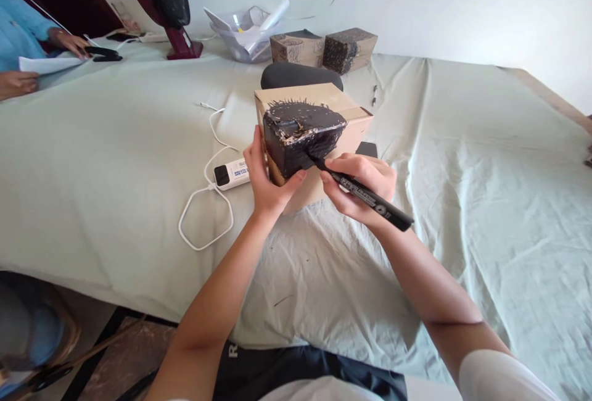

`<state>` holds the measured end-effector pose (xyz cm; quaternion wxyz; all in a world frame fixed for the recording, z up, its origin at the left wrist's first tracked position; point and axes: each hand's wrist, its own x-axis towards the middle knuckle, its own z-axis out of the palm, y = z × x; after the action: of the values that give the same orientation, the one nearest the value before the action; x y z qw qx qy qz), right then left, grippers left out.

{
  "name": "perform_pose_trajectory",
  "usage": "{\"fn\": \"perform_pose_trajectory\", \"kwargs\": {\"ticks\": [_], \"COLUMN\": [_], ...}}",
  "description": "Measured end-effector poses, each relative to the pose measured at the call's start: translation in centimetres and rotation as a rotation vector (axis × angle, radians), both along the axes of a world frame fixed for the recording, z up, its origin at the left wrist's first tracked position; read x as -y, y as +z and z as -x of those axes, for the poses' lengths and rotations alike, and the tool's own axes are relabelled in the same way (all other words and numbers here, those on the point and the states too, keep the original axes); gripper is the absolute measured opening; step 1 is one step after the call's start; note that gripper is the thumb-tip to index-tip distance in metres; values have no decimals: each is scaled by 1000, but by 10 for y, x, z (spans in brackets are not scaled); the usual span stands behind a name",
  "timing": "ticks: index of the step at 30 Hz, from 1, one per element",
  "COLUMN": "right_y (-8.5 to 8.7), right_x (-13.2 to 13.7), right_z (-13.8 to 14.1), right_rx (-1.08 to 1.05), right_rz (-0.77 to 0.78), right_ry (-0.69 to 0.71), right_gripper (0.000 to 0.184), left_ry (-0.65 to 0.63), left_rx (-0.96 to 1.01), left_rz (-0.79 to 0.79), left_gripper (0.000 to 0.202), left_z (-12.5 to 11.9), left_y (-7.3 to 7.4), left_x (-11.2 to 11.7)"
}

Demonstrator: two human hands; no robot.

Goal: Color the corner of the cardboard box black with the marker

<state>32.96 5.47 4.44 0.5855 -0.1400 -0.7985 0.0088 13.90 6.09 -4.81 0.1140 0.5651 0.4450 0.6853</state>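
A cardboard box [314, 111] sits tilted on the pale green cloth, its near corner blackened with ink. My left hand [266, 179] grips the box's lower left edge, thumb against the inked face. My right hand [358, 188] holds a black marker [370, 196], whose tip touches the black patch on the box's front.
A white power bank with a looping cable [231, 174] lies left of the box. Two more inked boxes [324, 48], a clear plastic tub [243, 34] and a fan base [182, 49] stand at the back. Another person's hands [69, 43] rest at far left. A pen [374, 95] lies behind the box.
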Motion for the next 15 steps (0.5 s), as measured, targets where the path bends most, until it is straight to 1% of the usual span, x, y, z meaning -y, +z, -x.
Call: {"fn": "perform_pose_trajectory", "kwargs": {"ticks": [4, 8, 11, 15], "right_y": [1, 3, 7, 15], "right_x": [-4, -7, -6, 0], "right_z": [-5, -13, -16, -17], "right_rx": [-65, -160, -201, -179], "right_rz": [5, 102, 171, 286], "right_ry": [-75, -154, -201, -152], "right_gripper": [16, 9, 13, 19], "left_ry": [-35, -41, -23, -41], "left_rx": [-31, -65, -128, -251], "left_rz": [-14, -21, -45, -170], "left_gripper": [114, 120, 124, 130], "left_z": [8, 14, 19, 24], "left_y": [-9, -13, -12, -4], "left_x": [-9, -12, -13, -13]}}
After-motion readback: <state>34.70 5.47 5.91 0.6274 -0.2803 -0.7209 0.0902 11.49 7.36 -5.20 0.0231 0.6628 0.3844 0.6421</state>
